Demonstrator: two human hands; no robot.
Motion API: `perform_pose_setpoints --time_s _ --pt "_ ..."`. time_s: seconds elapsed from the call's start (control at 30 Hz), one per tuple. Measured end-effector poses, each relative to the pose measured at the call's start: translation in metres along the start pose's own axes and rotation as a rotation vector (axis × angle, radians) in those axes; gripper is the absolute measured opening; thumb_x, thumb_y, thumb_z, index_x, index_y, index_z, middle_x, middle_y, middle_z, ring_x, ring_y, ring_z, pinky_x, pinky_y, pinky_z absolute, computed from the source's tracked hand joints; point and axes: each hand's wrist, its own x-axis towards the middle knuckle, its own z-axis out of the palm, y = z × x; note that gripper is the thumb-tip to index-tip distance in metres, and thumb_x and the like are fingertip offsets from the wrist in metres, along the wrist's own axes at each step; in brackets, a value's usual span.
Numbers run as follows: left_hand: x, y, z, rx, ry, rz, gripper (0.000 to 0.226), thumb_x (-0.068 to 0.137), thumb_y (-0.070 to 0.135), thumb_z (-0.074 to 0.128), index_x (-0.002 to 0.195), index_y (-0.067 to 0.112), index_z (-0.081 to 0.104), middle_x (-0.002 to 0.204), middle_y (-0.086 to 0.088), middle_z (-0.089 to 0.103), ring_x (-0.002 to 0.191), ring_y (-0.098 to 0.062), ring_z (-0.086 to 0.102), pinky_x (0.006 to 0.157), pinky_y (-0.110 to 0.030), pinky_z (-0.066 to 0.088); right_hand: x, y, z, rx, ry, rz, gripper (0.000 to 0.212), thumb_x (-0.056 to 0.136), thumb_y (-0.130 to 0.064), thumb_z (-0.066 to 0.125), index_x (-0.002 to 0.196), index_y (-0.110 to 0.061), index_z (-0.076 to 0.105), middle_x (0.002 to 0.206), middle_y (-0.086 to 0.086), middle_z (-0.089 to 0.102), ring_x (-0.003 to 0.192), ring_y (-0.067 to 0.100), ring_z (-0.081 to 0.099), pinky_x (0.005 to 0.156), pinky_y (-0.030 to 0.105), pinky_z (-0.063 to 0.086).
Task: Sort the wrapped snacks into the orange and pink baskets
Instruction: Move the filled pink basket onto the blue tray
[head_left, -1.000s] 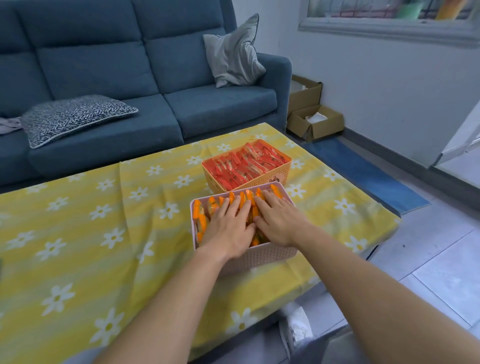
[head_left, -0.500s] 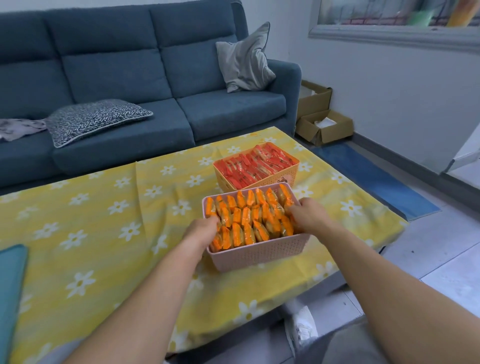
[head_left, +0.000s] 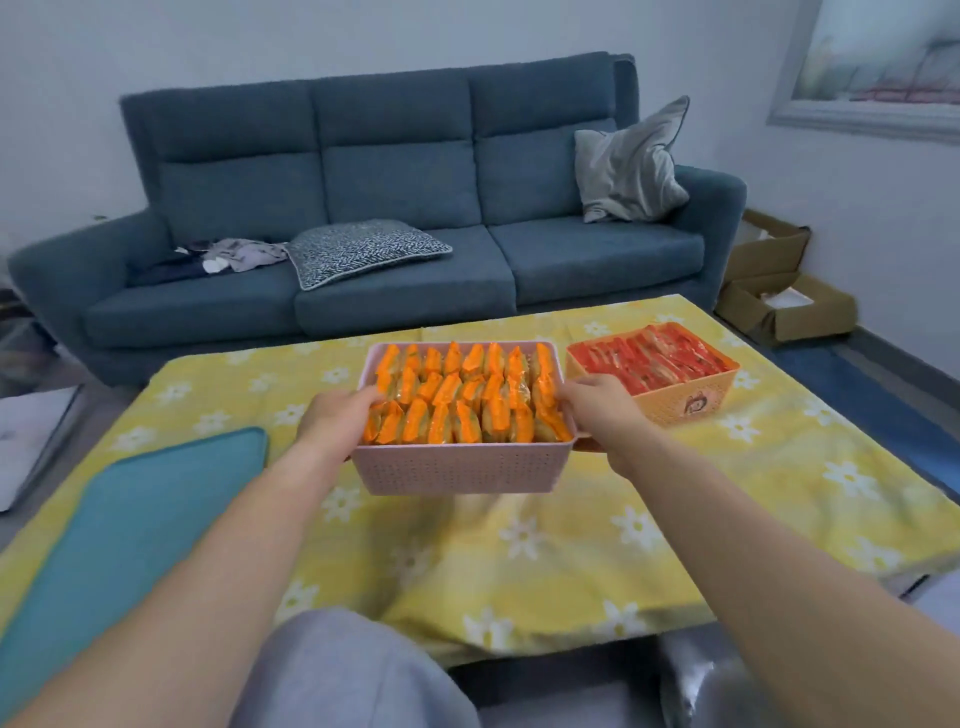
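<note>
Left hand (head_left: 337, 415) and right hand (head_left: 597, 410) each clasp a side rim of the pink basket (head_left: 457, 470). It is packed with orange-wrapped snacks (head_left: 457, 395) and sits over mid-table. The orange basket (head_left: 660, 408), holding red-wrapped snacks (head_left: 644, 358), stands just right of it, toward the far edge. I see bare tablecloth (head_left: 571, 545) in front and a teal mat (head_left: 130, 519) on the left. The round logo (head_left: 691, 404) on the orange basket is unreadable.

A home living room: blue sofa (head_left: 395, 218) with cushions (head_left: 363, 249), cloth-covered table (head_left: 675, 519).

The pink basket (head_left: 462, 470) hides the fingers of the left hand (head_left: 337, 418) and the right hand (head_left: 597, 410).
</note>
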Motion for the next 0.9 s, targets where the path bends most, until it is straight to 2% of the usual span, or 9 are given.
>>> perform_pose_setpoints --time_s 0.1,0.2,0.37,0.47,0.53,0.6,0.7,0.83,0.9 --pt "0.007 -0.022 -0.062 -0.071 0.082 -0.037 0.023 0.09 0.029 0.066 0.073 0.015 0.064 0.074 -0.005 0.066 0.076 -0.028 0.061 0.076 -0.038 0.049 -0.01 -0.03 0.061 0.012 -0.077 0.019 0.015 0.102 -0.02 0.052 0.093 -0.014 0.063 0.09 0.008 0.07 0.084 0.022 0.07 0.058 0.031 0.057" --pt "0.015 -0.051 -0.129 -0.144 0.181 -0.074 0.019 0.089 0.027 0.067 0.074 0.016 0.063 0.078 -0.005 0.065 0.08 -0.027 0.06 0.078 -0.039 0.048 -0.022 -0.057 0.13 -0.036 -0.176 0.022 0.016 0.103 -0.019 0.053 0.104 -0.009 0.064 0.097 0.011 0.07 0.081 0.022 0.07 0.058 0.034 0.059" --pt "0.034 -0.103 -0.221 -0.202 0.267 -0.152 0.014 0.088 0.03 0.065 0.082 0.018 0.062 0.088 -0.008 0.065 0.076 -0.026 0.059 0.071 -0.034 0.043 -0.043 -0.086 0.232 -0.13 -0.389 0.023 0.016 0.098 -0.004 0.051 0.083 -0.005 0.058 0.088 0.015 0.067 0.073 0.027 0.069 0.067 0.043 0.061" --pt "0.048 -0.133 -0.259 -0.242 0.298 -0.217 0.025 0.085 0.03 0.066 0.105 0.015 0.068 0.1 -0.013 0.071 0.081 -0.028 0.065 0.065 -0.032 0.044 -0.05 -0.095 0.287 -0.216 -0.471 -0.006 0.015 0.097 -0.005 0.05 0.083 -0.005 0.057 0.083 0.011 0.065 0.071 0.027 0.068 0.064 0.041 0.06" --pt "0.059 -0.15 -0.276 -0.264 0.304 -0.253 0.028 0.087 0.028 0.065 0.11 0.011 0.065 0.103 -0.014 0.07 0.079 -0.027 0.063 0.061 -0.029 0.042 -0.047 -0.096 0.322 -0.243 -0.502 0.001 0.015 0.096 -0.008 0.05 0.085 -0.006 0.06 0.085 0.012 0.067 0.074 0.027 0.07 0.064 0.041 0.062" --pt "0.071 -0.166 -0.286 -0.286 0.293 -0.285 0.025 0.089 0.025 0.064 0.109 0.011 0.064 0.104 -0.014 0.068 0.079 -0.026 0.062 0.06 -0.028 0.041 -0.043 -0.092 0.35 -0.252 -0.509 0.012 0.015 0.094 -0.009 0.052 0.084 -0.005 0.062 0.088 0.015 0.069 0.077 0.031 0.072 0.07 0.046 0.064" --pt "0.092 -0.184 -0.296 -0.304 0.299 -0.31 0.032 0.086 0.027 0.066 0.113 0.01 0.065 0.11 -0.015 0.07 0.083 -0.027 0.064 0.061 -0.028 0.042 -0.031 -0.082 0.383 -0.246 -0.488 0.021 0.012 0.091 -0.011 0.056 0.085 -0.004 0.063 0.093 0.019 0.072 0.082 0.036 0.075 0.074 0.052 0.063" --pt "0.118 -0.198 -0.305 -0.303 0.318 -0.303 0.007 0.088 0.021 0.065 0.092 0.015 0.067 0.093 -0.013 0.066 0.068 -0.024 0.061 0.056 -0.027 0.043 -0.016 -0.069 0.412 -0.23 -0.481 0.033 0.013 0.09 -0.011 0.056 0.089 -0.001 0.064 0.094 0.022 0.074 0.081 0.036 0.076 0.07 0.053 0.063" --pt "0.13 -0.207 -0.307 -0.267 0.32 -0.313 0.01 0.085 0.025 0.067 0.088 0.015 0.067 0.097 -0.012 0.07 0.08 -0.027 0.066 0.066 -0.032 0.048 -0.01 -0.064 0.426 -0.23 -0.467 0.023 0.019 0.09 -0.014 0.057 0.092 0.002 0.067 0.091 0.022 0.074 0.079 0.035 0.076 0.067 0.051 0.064"
